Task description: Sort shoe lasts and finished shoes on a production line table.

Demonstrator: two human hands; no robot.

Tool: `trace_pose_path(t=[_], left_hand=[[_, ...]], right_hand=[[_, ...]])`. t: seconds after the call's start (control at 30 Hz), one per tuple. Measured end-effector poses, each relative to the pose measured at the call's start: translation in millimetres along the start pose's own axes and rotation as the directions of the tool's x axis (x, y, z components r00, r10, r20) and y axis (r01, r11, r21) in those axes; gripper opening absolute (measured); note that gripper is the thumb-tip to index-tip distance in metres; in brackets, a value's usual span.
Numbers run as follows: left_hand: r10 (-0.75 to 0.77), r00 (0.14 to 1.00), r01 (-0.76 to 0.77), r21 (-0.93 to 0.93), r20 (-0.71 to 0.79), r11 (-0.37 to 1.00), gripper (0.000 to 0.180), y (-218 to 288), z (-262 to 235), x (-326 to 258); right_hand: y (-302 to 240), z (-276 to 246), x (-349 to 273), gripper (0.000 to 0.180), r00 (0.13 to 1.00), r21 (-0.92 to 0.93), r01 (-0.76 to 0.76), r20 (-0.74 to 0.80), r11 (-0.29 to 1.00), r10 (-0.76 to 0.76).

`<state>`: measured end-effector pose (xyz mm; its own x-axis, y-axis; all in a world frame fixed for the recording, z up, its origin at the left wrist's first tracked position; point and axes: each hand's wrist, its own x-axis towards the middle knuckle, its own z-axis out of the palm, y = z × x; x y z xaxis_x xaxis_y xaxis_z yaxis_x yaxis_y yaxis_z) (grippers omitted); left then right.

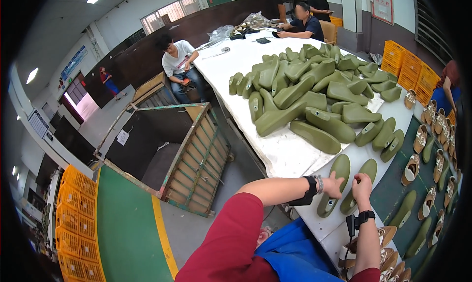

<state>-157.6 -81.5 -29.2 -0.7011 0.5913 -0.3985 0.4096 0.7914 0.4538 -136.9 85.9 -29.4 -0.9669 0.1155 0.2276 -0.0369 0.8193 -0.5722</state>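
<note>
Two olive-green shoe lasts lie side by side at the near end of the white table [275, 154]. My left hand [333, 184] is over the left shoe last [339, 166], its fingers stretched out toward the right. At the right shoe last [366, 171], my right hand [362, 187] has its fingers curled together; what they hold, if anything, is hidden. Beyond both hands rises a large heap of similar lasts [300, 93].
Tan and white shoes [412, 169] and more lasts stand on a green surface to the right. A wheeled cart [191, 164] is left of the table. Orange crates [410, 68] are stacked behind. Several people are around, one seated person [178, 61] beside the table.
</note>
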Motion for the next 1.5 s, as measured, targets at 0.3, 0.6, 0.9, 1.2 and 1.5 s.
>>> trace_pose_path(t=[0.3,0.6,0.9,1.2,1.5], left_hand=[[0.106,0.823,-0.377,-0.396,-0.559,0.837,0.066,13,17,28],[0.217,0.662,-0.273,0.038,-0.717,0.961,0.049,-29,-34,56],[0.099,0.706,0.277,0.402,-0.701,0.872,0.057,-114,-93,24],[0.118,0.741,0.337,0.519,-0.661,0.786,0.049,-96,-46,-21],[0.282,0.816,-0.003,0.483,-0.505,0.875,0.072,-91,-34,-83]], right_hand=[[-2,2,-1,0.023,0.985,0.060,0.031,-0.172,0.998,-0.020],[-8,-11,-1,0.021,0.990,-0.078,-0.081,-0.123,0.994,0.071],[-9,-8,-8,0.017,0.985,-0.045,-0.127,-0.121,0.991,0.121],[-11,-12,-4,0.015,0.987,-0.048,-0.107,-0.129,0.993,0.100],[-10,-9,-5,0.014,0.983,-0.053,-0.110,-0.153,0.992,0.101]])
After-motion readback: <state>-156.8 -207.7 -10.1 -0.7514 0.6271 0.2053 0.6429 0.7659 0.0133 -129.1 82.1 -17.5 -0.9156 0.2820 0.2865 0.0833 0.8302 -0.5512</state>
